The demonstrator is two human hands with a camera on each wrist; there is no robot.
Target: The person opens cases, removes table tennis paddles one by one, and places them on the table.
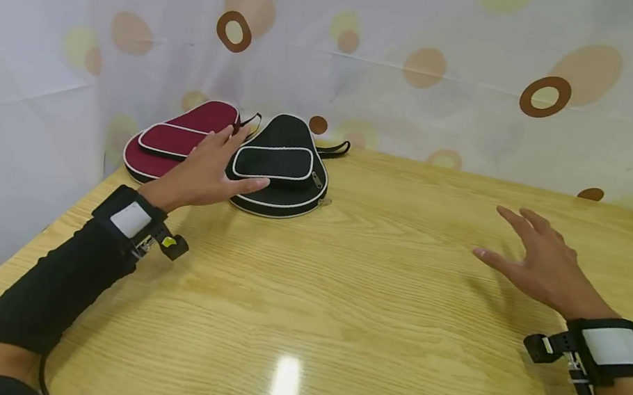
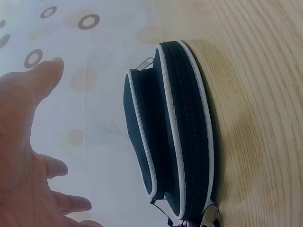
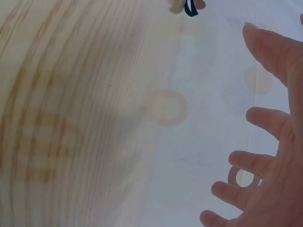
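Note:
A black zip-up paddle case (image 1: 278, 198) with white piping, a front pocket and a wrist strap lies at the table's back left. Beside it is a maroon case (image 1: 181, 135) of the same shape, partly hidden behind my left hand (image 1: 207, 168). That hand is held over the two cases with fingers spread and nothing in its grasp. In the left wrist view, the black case's zipped edge (image 2: 191, 127) shows, with the left thumb and fingers apart from it. Over the table's right side my right hand (image 1: 540, 262) hovers, fingers extended, holding nothing.
The pale wooden table (image 1: 336, 300) carries both cases, close to its back edge. A white curtain (image 1: 382, 40) with brown and yellow circles hangs behind and along the left side. Each wrist wears a strapped camera, such as the right wrist camera (image 1: 544, 347).

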